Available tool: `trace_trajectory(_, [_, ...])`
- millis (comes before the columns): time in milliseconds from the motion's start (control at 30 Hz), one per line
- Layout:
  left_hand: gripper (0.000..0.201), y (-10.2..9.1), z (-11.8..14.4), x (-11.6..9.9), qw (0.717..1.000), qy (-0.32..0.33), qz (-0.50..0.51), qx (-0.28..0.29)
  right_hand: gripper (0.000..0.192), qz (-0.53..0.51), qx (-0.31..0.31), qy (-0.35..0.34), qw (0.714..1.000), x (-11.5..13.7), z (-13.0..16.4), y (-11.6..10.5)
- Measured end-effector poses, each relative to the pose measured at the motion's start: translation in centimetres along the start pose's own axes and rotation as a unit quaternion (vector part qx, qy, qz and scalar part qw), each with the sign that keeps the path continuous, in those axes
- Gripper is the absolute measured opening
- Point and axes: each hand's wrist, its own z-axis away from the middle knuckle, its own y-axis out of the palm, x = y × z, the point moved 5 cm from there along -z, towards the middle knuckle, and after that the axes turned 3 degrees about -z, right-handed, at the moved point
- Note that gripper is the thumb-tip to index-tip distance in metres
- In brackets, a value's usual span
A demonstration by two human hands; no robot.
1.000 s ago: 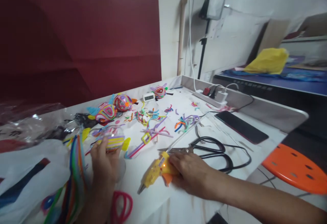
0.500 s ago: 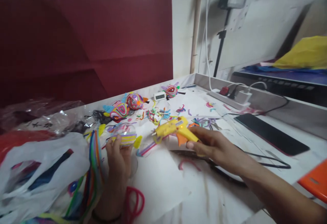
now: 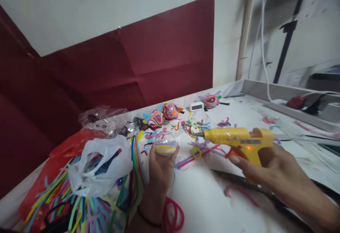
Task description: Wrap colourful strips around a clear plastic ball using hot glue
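My left hand holds a clear plastic ball from below, fingers and thumb on its sides. Yellow and lilac strips wrap the ball's lower half, while its top is bare and see-through. My right hand grips the handle of a yellow glue gun, thumb near the orange trigger, and a small orange light glows on its body. The nozzle points left, a short way right of the ball and apart from it. Beneath the gun lie a small yellow ring and pink and purple strips.
Decorated balls and a small digital clock stand at the back. Left are a white plastic bag, many coloured strips and red-handled scissors. Cut scraps lie mid-table; a power strip sits right.
The view has turned left, so everything appears farther right. The glue gun has come closer to the camera and lies more level. Both hands keep their holds.
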Motion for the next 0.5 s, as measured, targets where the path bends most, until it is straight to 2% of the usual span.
trace_trajectory(133, [0.037, 0.0, 0.1, 0.3, 0.999, -0.031, 0.011, 0.004, 0.030, -0.017, 0.060, -0.005, 0.998, -1.5, 0.4, 0.8])
trace_trajectory(300, [0.041, 0.1, 0.3, 0.7, 0.997, -0.070, -0.005, 0.015, 0.034, -0.017, 0.101, -0.013, 0.995, -2.7, 0.7, 1.7])
trace_trajectory(500, [0.031, 0.2, 0.4, 1.0, 0.999, -0.016, -0.036, 0.035, 0.040, -0.074, 0.149, 0.022, 0.986, -3.8, 1.3, 2.9])
